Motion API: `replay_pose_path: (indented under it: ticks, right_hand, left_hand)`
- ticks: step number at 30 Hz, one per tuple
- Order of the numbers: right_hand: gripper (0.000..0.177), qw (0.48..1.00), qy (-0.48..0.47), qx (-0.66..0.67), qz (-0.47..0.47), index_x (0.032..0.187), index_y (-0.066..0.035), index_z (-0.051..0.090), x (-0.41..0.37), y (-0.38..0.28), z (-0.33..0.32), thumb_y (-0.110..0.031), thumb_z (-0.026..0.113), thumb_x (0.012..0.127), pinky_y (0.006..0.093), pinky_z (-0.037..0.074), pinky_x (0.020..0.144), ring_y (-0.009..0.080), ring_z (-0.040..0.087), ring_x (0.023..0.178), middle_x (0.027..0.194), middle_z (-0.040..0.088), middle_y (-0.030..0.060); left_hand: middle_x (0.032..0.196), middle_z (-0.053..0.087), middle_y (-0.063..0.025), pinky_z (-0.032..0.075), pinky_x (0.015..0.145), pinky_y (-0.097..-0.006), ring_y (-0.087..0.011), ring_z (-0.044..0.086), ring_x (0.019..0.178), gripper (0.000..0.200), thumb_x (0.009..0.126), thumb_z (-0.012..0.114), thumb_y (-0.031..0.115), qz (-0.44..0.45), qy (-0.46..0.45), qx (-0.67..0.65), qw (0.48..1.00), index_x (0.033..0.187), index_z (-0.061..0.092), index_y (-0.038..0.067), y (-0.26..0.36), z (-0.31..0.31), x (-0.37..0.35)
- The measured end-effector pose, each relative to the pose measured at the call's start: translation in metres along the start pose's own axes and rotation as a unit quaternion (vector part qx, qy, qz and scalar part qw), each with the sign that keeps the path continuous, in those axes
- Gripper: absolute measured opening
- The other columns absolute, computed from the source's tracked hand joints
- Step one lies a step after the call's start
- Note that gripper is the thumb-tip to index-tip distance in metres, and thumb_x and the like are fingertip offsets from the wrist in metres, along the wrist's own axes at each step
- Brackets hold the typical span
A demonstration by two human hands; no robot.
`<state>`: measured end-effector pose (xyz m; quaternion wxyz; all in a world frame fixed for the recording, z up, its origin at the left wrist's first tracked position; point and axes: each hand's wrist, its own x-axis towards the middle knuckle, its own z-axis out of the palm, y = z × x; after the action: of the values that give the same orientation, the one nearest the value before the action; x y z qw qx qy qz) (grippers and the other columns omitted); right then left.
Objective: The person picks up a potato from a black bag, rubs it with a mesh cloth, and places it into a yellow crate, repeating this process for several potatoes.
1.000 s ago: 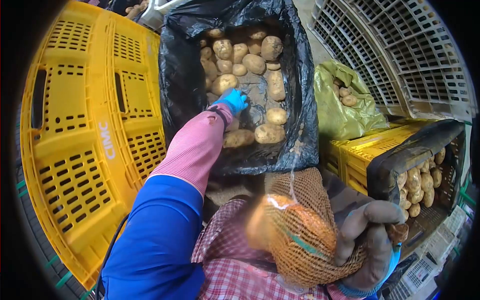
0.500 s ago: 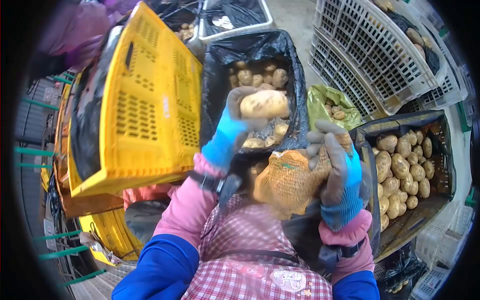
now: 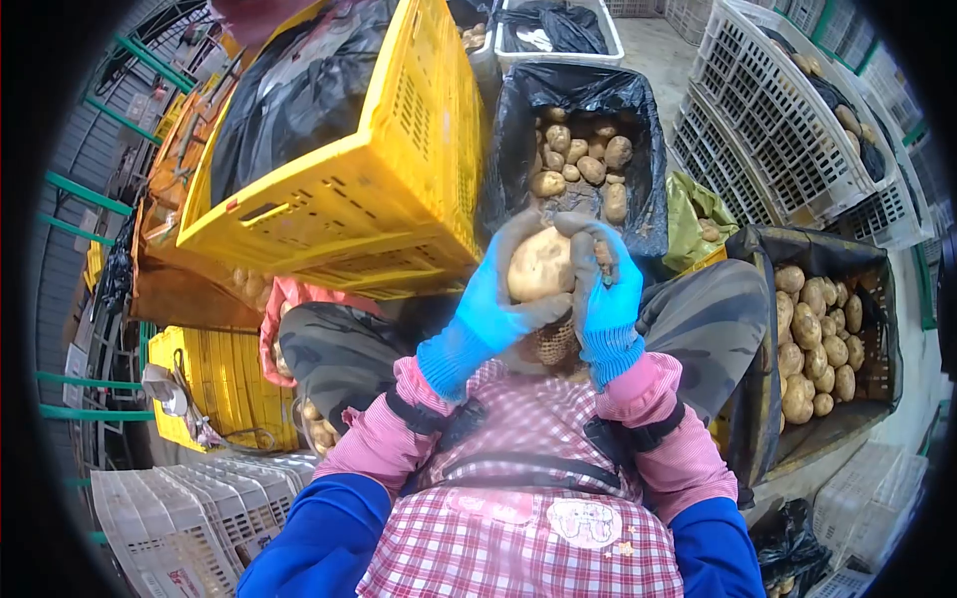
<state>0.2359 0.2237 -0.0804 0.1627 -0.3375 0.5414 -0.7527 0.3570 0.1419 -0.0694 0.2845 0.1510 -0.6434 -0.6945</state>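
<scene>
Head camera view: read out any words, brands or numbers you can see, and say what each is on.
No text can be read.
Yellow crate: no lettering shows on its visible walls.
White crate, lower left: small reddish mark, too small to read.
Checked apron: pale patch, too blurred to read.

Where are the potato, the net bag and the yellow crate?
potato (image 3: 539,264), head view, middle of its skin
net bag (image 3: 553,344), head view, mesh just under the potato
yellow crate (image 3: 419,140), head view, its slotted side wall
</scene>
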Motion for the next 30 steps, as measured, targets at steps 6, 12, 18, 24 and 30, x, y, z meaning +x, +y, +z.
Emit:
replay_pose_path:
  ticks: [6, 12, 18, 24, 30]
  right_hand:
    - [0.027, 0.972, 0.018, 0.155, 0.176, 0.119, 0.002, 0.065, 0.000, 0.021, -0.001, -0.018, 0.059, 0.103, 0.0312, 0.052, 0.092, 0.0178, 0.065, 0.101, 0.107, 0.071, 0.0082]
    - [0.027, 0.988, -0.090, -0.125, -0.028, 0.121, -0.005, 0.068, -0.010, 0.017, 0.016, -0.009, 0.061, 0.095, 0.0318, 0.053, 0.088, 0.0262, 0.070, 0.101, 0.110, 0.072, 0.0133]
    - [0.033, 0.935, 0.022, 0.113, 0.336, 0.114, 0.000, 0.067, 0.007, 0.037, -0.011, -0.029, 0.056, 0.104, 0.0264, 0.050, 0.060, 0.0134, 0.059, 0.064, 0.077, 0.068, 0.0042]
    - [0.049, 0.901, -0.081, 0.325, 0.278, 0.138, 0.000, 0.049, 0.035, -0.046, -0.027, -0.037, 0.047, 0.106, 0.0310, 0.054, 0.086, 0.0188, 0.062, 0.106, 0.125, 0.061, 0.0134]
    - [0.031, 0.853, -0.015, 0.332, 0.404, 0.122, 0.000, 0.060, -0.018, 0.065, -0.009, -0.023, 0.055, 0.101, 0.0373, 0.057, 0.087, 0.0243, 0.068, 0.097, 0.111, 0.067, 0.0143]
  left_hand:
    - [0.133, 0.057, -0.0121, 0.050, 0.101, -0.0357, -0.0209, 0.057, 0.122, 0.079, 0.075, 0.087, 0.012, -0.049, 0.057, 0.034, 0.997, 0.141, 0.046, 0.001, 0.000, -0.013, -0.021]
    - [0.130, 0.060, -0.0126, 0.047, 0.104, -0.0357, -0.0209, 0.059, 0.119, 0.079, 0.069, 0.089, 0.013, 0.054, 0.054, 0.339, 0.938, 0.136, 0.051, -0.003, -0.005, -0.022, -0.028]
    - [0.129, 0.060, -0.0102, 0.058, 0.082, -0.0299, -0.0191, 0.063, 0.112, 0.073, 0.076, 0.083, 0.008, -0.147, 0.097, -0.100, 0.979, 0.139, 0.047, 0.002, 0.002, -0.017, -0.027]
    - [0.119, 0.065, -0.0112, 0.057, 0.076, -0.0261, -0.0182, 0.067, 0.100, 0.050, 0.093, 0.071, 0.022, -0.143, 0.106, -0.310, 0.934, 0.135, 0.052, 0.002, 0.000, -0.038, -0.025]
    - [0.111, 0.069, -0.0181, 0.062, 0.058, -0.0272, -0.0274, 0.072, 0.078, 0.057, 0.100, 0.056, 0.050, -0.202, 0.142, -0.473, 0.846, 0.129, 0.056, 0.000, -0.026, -0.056, -0.023]
